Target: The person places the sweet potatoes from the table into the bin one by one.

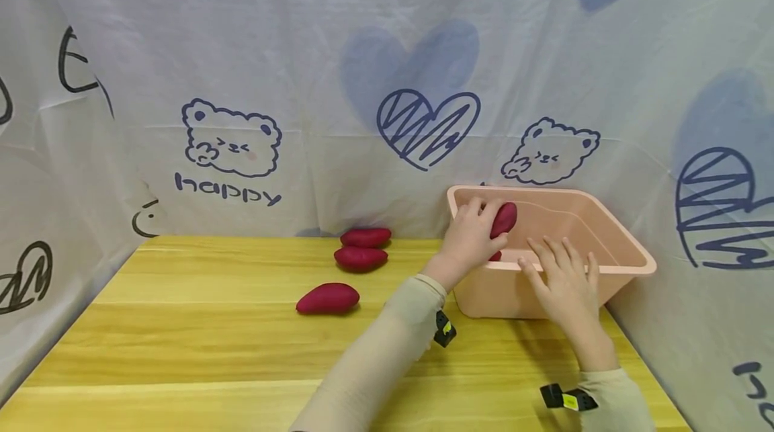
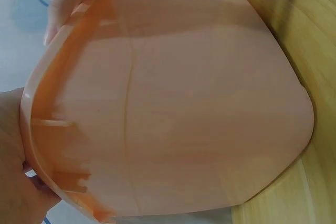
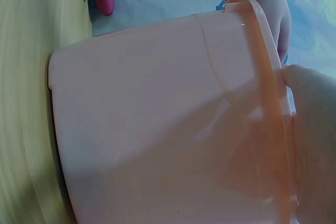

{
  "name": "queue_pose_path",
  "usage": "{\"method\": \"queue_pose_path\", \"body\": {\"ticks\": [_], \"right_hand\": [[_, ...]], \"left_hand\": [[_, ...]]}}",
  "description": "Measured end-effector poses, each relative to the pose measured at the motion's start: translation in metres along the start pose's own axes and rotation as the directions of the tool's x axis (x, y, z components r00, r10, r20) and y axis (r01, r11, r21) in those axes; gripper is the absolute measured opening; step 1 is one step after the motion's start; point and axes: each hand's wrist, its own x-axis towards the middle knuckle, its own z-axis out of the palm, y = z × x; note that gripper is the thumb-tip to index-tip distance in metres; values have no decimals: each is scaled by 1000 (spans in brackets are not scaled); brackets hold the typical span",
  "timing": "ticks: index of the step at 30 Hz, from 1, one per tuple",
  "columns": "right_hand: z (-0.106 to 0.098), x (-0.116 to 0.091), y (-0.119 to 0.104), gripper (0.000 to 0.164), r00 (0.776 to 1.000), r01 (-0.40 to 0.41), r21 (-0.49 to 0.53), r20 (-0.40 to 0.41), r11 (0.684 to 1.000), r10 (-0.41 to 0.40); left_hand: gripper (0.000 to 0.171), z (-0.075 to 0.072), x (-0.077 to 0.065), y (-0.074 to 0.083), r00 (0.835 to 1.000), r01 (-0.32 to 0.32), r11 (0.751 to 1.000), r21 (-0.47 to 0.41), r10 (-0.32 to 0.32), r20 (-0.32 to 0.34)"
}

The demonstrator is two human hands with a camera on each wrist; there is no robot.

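In the head view my left hand (image 1: 470, 236) grips a purple-red sweet potato (image 1: 505, 218) just inside the left end of a pink plastic bin (image 1: 502, 294). Beneath it, a bit of another sweet potato (image 1: 496, 256) shows inside; the near wall hides the rest. My right hand (image 1: 565, 281) lies over the bin's near rim, fingers spread and fairly straight, holding nothing. Both wrist views are filled mostly by the bin's outer wall (image 2: 184, 93), with my left hand (image 2: 23, 156) and right hand (image 3: 315, 135) at the rim.
Left of the bin, two sweet potatoes (image 1: 361, 258) lie side by side near the back of the wooden table (image 1: 199, 338). A third sweet potato (image 1: 328, 299) lies closer to me. A printed white cloth (image 1: 314, 82) hangs behind and on both sides.
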Motion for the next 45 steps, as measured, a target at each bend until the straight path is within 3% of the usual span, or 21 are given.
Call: {"method": "queue_pose_path", "body": {"ticks": [6,30,40,45], "right_hand": [[0,1,0,53,1000,-3,2,-1,1000,3],[0,0,0,54,1000,-2,1,6,1000,2],[0,1,0,54,1000,3,3,-2,1000,-3],[0,1,0,54,1000,1,2,1,1000,-1]], "left_hand": [[53,2,0,2,1000,-10,999,53,10,10],[54,3,-1,3,1000,-25,997,79,25,3],[49,1,-2,1,999,-34,998,49,35,-4],[42,1,-4,-2,996,-70,997,23,71,-44]]}}
